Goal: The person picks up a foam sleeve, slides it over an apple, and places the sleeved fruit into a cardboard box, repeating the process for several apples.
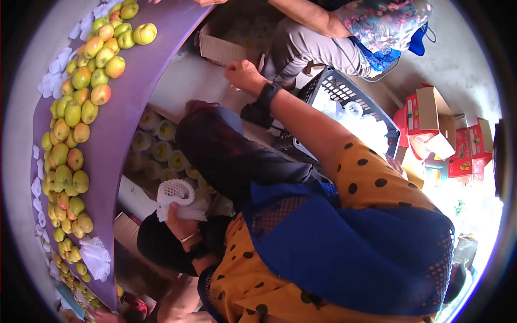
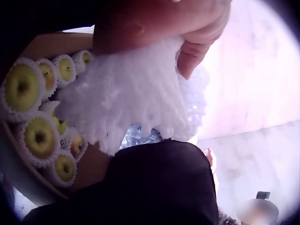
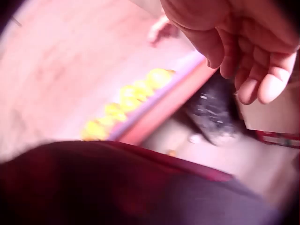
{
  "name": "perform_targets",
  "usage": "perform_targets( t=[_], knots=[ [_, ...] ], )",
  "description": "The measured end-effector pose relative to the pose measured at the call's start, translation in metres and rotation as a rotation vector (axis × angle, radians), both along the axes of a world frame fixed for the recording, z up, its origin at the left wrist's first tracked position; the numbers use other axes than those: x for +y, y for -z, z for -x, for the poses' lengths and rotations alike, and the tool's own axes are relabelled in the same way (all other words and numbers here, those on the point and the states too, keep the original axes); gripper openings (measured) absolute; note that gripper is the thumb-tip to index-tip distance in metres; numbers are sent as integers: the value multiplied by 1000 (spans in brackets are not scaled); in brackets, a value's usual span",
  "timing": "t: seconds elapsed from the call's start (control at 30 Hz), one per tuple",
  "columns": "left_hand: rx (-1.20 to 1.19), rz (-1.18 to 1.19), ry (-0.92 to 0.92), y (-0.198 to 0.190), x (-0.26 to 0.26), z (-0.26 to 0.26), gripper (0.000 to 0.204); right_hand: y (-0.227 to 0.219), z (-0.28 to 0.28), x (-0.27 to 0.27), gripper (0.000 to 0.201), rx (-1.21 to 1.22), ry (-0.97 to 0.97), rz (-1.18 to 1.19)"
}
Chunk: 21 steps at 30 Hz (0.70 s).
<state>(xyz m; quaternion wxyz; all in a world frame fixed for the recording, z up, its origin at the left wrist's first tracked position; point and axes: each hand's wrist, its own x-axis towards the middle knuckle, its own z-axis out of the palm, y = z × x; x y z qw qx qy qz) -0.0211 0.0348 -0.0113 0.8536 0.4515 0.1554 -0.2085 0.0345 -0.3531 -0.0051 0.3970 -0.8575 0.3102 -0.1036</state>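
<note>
My left hand (image 1: 179,222) grips a stack of white foam net sleeves (image 1: 176,192), low beside a box of sleeved apples (image 1: 161,149). In the left wrist view its fingers (image 2: 190,56) curl over the white foam (image 2: 126,93), and netted apples (image 2: 39,138) sit in the carton at the left. My right hand (image 1: 245,76) is in the air beyond my knee, near an open carton (image 1: 221,49). The right wrist view shows that hand (image 3: 243,47) with loosely bent fingers and nothing held.
Many bare apples (image 1: 81,78) lie along a purple-covered table (image 1: 137,70) at the left, with loose foam sleeves beside them. A black crate (image 1: 344,81) of white foam stands at my right. Another person (image 1: 312,46) sits across; red boxes (image 1: 423,116) stand at the far right.
</note>
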Motion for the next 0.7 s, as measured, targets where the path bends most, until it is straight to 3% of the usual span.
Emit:
perform_targets(
  t=[0.07,0.13,0.2,0.27,0.37,0.43,0.57,0.67,0.7],
  knots=[
    [42,-4,4,7,2,-2,46,48,2,-31,19,665,-661,845],
    [88,-13,7,11,4,-3,45,112,12,-42,21,721,-660,759],
    [138,-45,-28,13,7,-4,46,182,31,-47,24,800,-410,399],
    [156,-68,-18,14,9,-5,46,182,56,-35,27,889,62,-9],
    [184,-98,-4,17,9,-12,47,194,73,-27,31,1015,28,14],
    [208,-117,1,18,4,-18,48,215,85,-25,34,1013,254,24],
    [159,-240,33,10,-16,-28,45,307,119,-37,36,1133,273,88],
    [158,-288,21,13,-22,-33,43,330,130,-36,41,1202,458,-18],
    [166,-310,21,14,-21,-34,44,324,132,-35,42,1288,332,-18]
  ],
)
